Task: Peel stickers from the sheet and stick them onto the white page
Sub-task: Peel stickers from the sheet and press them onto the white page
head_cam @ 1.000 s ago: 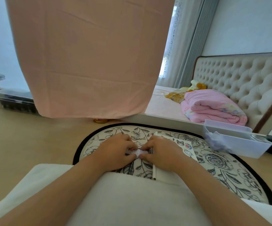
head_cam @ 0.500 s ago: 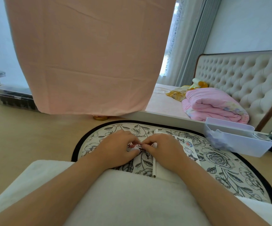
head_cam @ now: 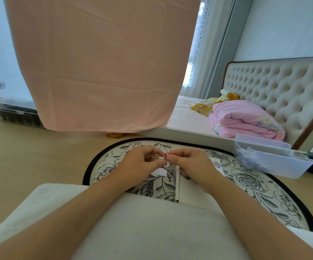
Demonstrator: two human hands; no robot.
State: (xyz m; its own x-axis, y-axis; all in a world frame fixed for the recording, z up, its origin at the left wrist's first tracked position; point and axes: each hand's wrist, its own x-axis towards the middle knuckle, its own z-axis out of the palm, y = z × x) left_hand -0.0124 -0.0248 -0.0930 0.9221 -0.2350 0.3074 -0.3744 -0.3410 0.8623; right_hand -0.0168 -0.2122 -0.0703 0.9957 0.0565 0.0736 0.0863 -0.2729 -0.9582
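Two hands pinch a small sticker [head_cam: 166, 160] above a floral mat [head_cam: 114, 163].
The left hand [head_cam: 138, 164] and right hand [head_cam: 193, 162] meet fingertip to fingertip. Their curled fingers [head_cam: 176, 158] pinch the red-and-white sticker between them, clear of the mat. A white scrap of sheet [head_cam: 159, 172] shows just below the left hand. The white page [head_cam: 188, 197], bearing a round blue sticker [head_cam: 216, 164], lies under the right hand.

Bedroom: tufted headboard [head_cam: 275, 87], folded quilt [head_cam: 245, 119]
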